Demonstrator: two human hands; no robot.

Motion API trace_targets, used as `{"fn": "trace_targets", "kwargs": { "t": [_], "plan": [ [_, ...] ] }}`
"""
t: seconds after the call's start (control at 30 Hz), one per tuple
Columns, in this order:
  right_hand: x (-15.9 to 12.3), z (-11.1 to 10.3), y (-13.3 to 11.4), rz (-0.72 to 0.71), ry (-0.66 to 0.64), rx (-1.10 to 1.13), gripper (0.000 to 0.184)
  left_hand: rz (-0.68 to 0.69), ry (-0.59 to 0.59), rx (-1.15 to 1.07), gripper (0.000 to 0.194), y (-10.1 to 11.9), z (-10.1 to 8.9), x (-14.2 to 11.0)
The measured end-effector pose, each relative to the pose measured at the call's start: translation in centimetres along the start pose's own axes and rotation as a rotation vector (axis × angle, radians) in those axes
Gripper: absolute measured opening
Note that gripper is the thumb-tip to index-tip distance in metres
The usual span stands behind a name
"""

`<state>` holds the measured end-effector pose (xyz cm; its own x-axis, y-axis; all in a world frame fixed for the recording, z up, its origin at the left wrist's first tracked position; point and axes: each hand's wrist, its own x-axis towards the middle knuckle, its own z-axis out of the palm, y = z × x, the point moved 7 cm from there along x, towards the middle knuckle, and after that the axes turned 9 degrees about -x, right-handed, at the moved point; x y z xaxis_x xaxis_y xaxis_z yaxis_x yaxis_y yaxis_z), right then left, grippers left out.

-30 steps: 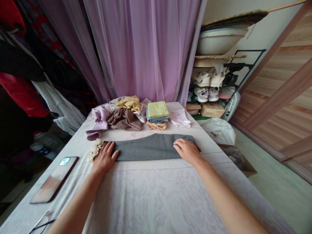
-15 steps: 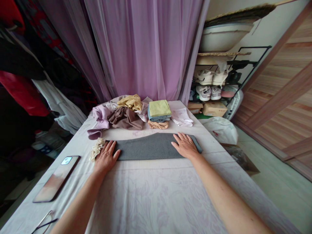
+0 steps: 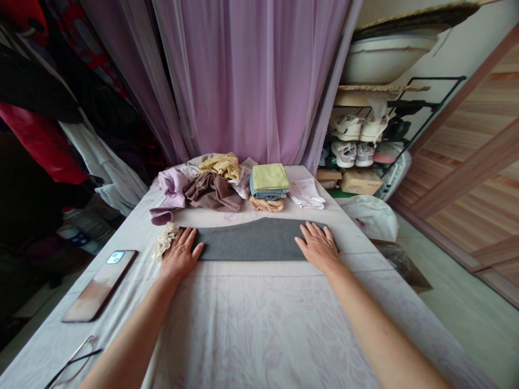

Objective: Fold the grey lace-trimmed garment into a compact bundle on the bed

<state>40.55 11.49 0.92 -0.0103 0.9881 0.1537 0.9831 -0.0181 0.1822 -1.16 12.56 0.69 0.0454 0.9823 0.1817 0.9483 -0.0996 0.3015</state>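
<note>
A dark grey garment, folded lengthwise into a long strip [image 3: 251,241], lies flat across the bed-like surface [image 3: 259,319]. Cream ruffled trim [image 3: 164,241] shows at its left end. My left hand [image 3: 181,253] rests palm down on that end, fingers stretched out, partly over the trim. On the right end my right hand [image 3: 320,247] lies flat with fingers spread. Beyond the strip sits a stack of folded clothes with a lime-green piece [image 3: 271,177] on top. To its left is a rumpled heap with a brown garment [image 3: 213,193] and a yellow one [image 3: 221,165].
A phone [image 3: 99,286] and a pair of glasses [image 3: 75,362] lie at the left edge. A white patterned folded cloth [image 3: 307,193] is right of the stack. A purple curtain [image 3: 243,81] hangs behind; a shoe rack [image 3: 409,121] stands at right.
My right hand has slid a little outward to the right end of the grey garment. My left hand stays on the left end. The whole view has shifted slightly.
</note>
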Motion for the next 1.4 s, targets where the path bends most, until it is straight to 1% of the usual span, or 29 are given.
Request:
{"fn": "trace_targets", "kwargs": {
  "t": [0.1,0.2,0.27,0.37,0.53,0.7,0.77,0.9,0.97,1.17,1.27,1.33,1.4],
  "plan": [
    [0.0,-0.9,-1.2,0.018,-0.003,0.053,0.055,0.000,0.011,-0.005,0.063,-0.1,0.1,0.0],
    [-0.4,-1.7,-3.9,-0.065,-0.013,0.111,0.056,0.000,0.018,-0.004,0.062,-0.1,0.1,0.0],
    [-0.8,-1.7,-5.6,-0.131,-0.036,0.137,0.055,-0.004,0.017,0.003,0.062,-0.2,0.1,0.0],
    [-1.2,-1.5,-6.5,-0.150,-0.054,0.158,0.055,-0.006,0.012,0.014,0.063,-0.1,0.1,0.0],
    [-1.6,-1.5,-6.1,-0.146,-0.029,0.168,0.051,0.012,0.010,0.023,0.062,0.0,0.0,0.0],
    [-2.4,-1.6,-5.4,-0.128,-0.017,0.147,0.047,0.002,0.008,0.023,0.061,0.1,-0.1,0.0],
    [-2.7,-1.4,-4.3,-0.064,0.001,0.093,0.048,-0.009,-0.004,0.019,0.062,0.2,-0.1,0.0],
    [-3.4,-0.9,-1.0,0.154,0.037,-0.040,0.053,-0.016,-0.012,0.020,0.062,0.3,-0.2,-0.1],
    [-3.6,-0.6,-0.2,0.193,0.034,-0.068,0.054,-0.011,-0.003,0.023,0.061,0.4,-0.3,-0.1],
    [-3.6,-0.4,-0.2,0.203,0.054,-0.069,0.052,-0.002,-0.006,0.027,0.062,0.4,-0.3,-0.1],
    [-3.7,-0.6,-0.4,0.207,0.078,-0.059,0.050,0.016,0.011,0.031,0.061,0.4,-0.3,-0.1],
    [-3.9,-1.0,-0.8,0.206,0.109,-0.048,0.048,0.016,0.016,0.036,0.061,0.2,-0.3,0.0],
    [-4.1,-1.6,-1.8,0.176,0.151,-0.024,0.047,0.010,0.010,0.037,0.061,0.1,-0.1,0.0]
  ]
}}
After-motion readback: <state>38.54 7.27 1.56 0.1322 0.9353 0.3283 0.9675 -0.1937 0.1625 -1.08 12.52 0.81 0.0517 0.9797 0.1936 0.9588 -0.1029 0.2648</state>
